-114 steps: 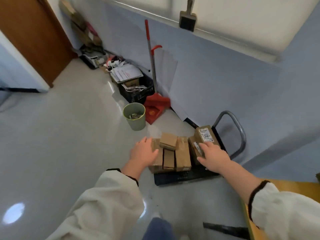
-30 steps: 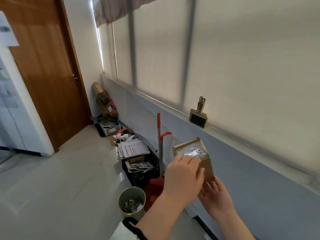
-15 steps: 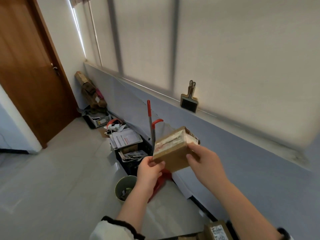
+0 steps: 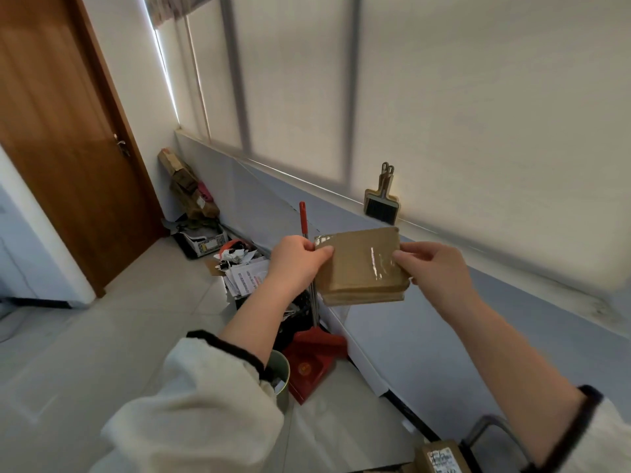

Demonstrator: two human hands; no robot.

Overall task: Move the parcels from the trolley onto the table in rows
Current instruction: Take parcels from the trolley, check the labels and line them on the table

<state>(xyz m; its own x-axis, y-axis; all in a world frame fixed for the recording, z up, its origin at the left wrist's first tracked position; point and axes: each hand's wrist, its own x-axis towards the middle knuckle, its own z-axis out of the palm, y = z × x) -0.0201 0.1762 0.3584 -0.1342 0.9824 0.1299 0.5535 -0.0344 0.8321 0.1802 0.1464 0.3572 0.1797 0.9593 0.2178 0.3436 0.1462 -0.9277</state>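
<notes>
I hold a small flat brown cardboard parcel (image 4: 362,264) with clear tape up in front of me at chest height. My left hand (image 4: 297,261) grips its left edge and my right hand (image 4: 430,268) grips its right edge. Its broad face is turned toward me. At the bottom right edge the trolley's grey metal handle (image 4: 491,428) shows, with another parcel (image 4: 440,457) bearing a white label on it. The rest of the trolley and the table are out of view.
A red dustpan (image 4: 314,360) with a long handle leans on the blue wall. A green bin (image 4: 281,373) stands beside it, then a black crate of papers (image 4: 246,281). A brush (image 4: 380,203) sits on the ledge. A wooden door (image 4: 58,131) is at left.
I lifted the parcel off the trolley and stood up. Over the last second I turned it in both hands, so its broad taped face is toward me and a hand is on each side.
</notes>
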